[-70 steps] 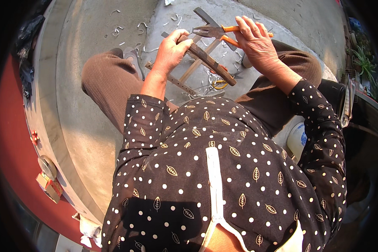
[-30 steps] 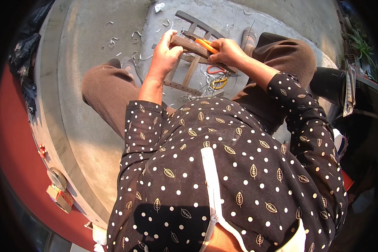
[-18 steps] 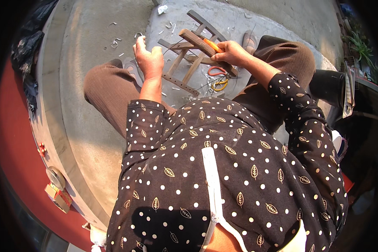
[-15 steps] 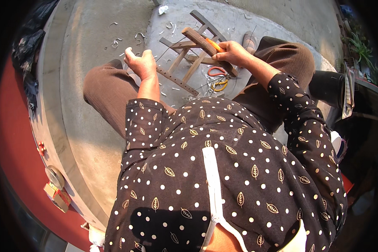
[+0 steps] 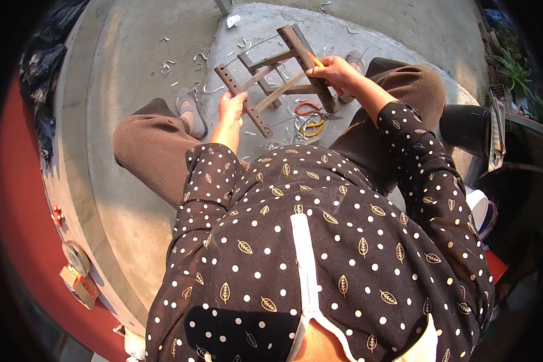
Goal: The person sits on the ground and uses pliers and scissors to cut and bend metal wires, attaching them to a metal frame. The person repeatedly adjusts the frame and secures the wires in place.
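Observation:
A small wooden folding-stool frame is between my knees, its crossed legs showing and holes along its rails. My left hand is closed around the left rail, thumb over the edge. My right hand is closed at the right rail, with an orange-handled tool in the same grip; the tool's working end is not clear. A thin wire or cord spans between the rails. Just beyond the frame's near end lie red-handled pliers or cutters and a yellow-handled tool.
Pale bent strips lie scattered over the concrete floor. Crumpled white paper sits farther off. Black plastic bags are at the left, potted plants at the right. A tape roll and small box rest on the left ledge.
My left hand, raised with fingers apart before, now grips the left rail. The frame has turned and tilted, its rails lifting away from me. My right hand stays with the orange-handled tool.

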Motion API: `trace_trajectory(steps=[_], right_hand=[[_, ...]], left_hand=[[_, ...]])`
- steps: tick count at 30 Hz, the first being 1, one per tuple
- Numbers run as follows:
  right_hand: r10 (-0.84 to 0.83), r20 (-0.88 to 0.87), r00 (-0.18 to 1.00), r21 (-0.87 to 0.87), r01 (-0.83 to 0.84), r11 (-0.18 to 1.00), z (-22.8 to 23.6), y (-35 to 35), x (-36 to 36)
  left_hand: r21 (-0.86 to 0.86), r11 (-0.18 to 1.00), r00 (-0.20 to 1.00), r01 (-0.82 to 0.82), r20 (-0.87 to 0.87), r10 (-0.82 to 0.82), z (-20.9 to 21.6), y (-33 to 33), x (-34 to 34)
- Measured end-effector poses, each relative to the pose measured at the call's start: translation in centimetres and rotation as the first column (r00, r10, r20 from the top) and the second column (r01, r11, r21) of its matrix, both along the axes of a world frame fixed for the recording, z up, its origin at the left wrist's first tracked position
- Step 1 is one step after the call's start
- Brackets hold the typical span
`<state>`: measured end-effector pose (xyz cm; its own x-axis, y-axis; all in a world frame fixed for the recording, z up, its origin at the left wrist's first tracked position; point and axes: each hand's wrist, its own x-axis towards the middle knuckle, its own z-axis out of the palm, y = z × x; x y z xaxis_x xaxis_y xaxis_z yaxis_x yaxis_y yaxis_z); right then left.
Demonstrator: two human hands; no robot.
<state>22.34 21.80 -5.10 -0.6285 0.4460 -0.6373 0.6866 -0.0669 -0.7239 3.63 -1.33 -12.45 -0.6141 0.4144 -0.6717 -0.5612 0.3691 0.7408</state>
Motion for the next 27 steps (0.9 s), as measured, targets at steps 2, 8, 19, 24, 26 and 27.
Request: trace_trajectory(steps=[2,8,19,24,26,27], right_hand=[[-0.036,-0.015,0.999,-0.015,0.035,0.999,1.0,-0.2,-0.3],[-0.117,-0.012,0.993,-0.173,0.113,0.978,-0.3,-1.1,-0.9],[-0.172,0.141,0.975,-0.086,0.185,0.979,-5.9,-4.5,-2.5],[-0.278,0.172,0.945,-0.140,0.303,0.943,-6.3,-4.1,-2.3],[-0.277,0.205,0.939,-0.084,0.299,0.950,-7.4,-3.4,-1.7],[-0.293,0.177,0.939,-0.113,0.315,0.942,-7.1,-3.6,-2.0]], left_hand=[[0.046,0.999,0.993,-0.004,-0.120,0.010,0.4,-0.1,-0.6],[0.064,0.996,0.978,0.062,-0.203,-0.048,1.4,-0.6,-3.4],[-0.091,0.994,0.993,-0.068,-0.101,0.059,-3.1,-2.8,-3.5],[-0.064,0.992,0.994,-0.111,0.016,0.112,-2.4,-1.8,-2.7],[-0.065,0.991,0.993,-0.121,-0.002,0.121,-2.0,-0.6,-1.9],[-0.053,0.990,0.990,-0.133,-0.057,0.130,-2.2,-0.7,-1.7]])
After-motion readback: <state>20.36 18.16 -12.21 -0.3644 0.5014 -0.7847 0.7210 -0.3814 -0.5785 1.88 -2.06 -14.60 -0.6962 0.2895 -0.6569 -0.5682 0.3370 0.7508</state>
